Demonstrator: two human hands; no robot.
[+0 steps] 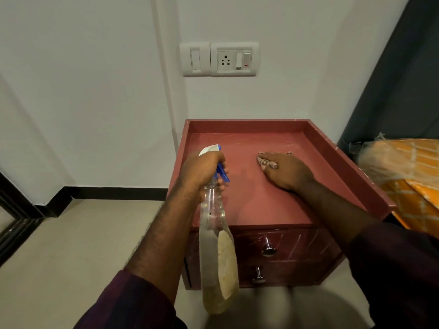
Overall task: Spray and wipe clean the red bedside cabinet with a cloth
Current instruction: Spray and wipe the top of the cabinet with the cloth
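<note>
Your left hand (204, 169) grasps the spray bottle (213, 233) by its neck, near-left. Your right hand (288, 170), fingers flat, presses the cloth (262, 161) onto the red cabinet (273, 203) top.

The red bedside cabinet (280, 205) has a smooth, scratched matt top and shiny chrome knobs (268, 248); the clear plastic spray bottle (213, 233) looks glossy.

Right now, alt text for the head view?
A person's right hand presses a patterned cloth onto the top of the red bedside cabinet, while the left hand grips a clear spray bottle by its neck at the cabinet's left edge. A socket plate is on the white wall behind; orange bedding lies at right.
</note>
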